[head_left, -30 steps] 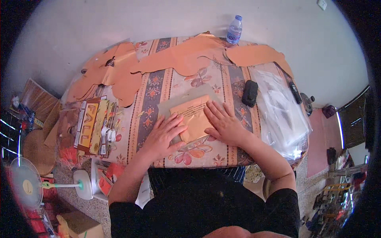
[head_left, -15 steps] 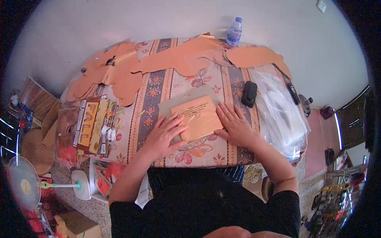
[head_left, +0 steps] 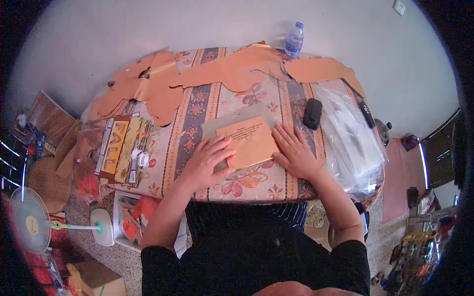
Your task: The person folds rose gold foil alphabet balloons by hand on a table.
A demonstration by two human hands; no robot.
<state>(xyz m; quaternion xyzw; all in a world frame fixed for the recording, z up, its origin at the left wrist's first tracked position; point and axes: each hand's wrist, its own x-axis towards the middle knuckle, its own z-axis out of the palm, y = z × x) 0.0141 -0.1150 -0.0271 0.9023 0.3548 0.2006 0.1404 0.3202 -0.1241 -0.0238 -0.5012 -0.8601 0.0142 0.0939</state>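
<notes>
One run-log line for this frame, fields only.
left hand: flat on orange card | right hand: flat at card's right edge | card: on grey sheet, floral tablecloth | nearby: black case

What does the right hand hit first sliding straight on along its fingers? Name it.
Probably the black case: the right hand lies flat, fingers pointing up-table toward it, bare tablecloth between.
</notes>
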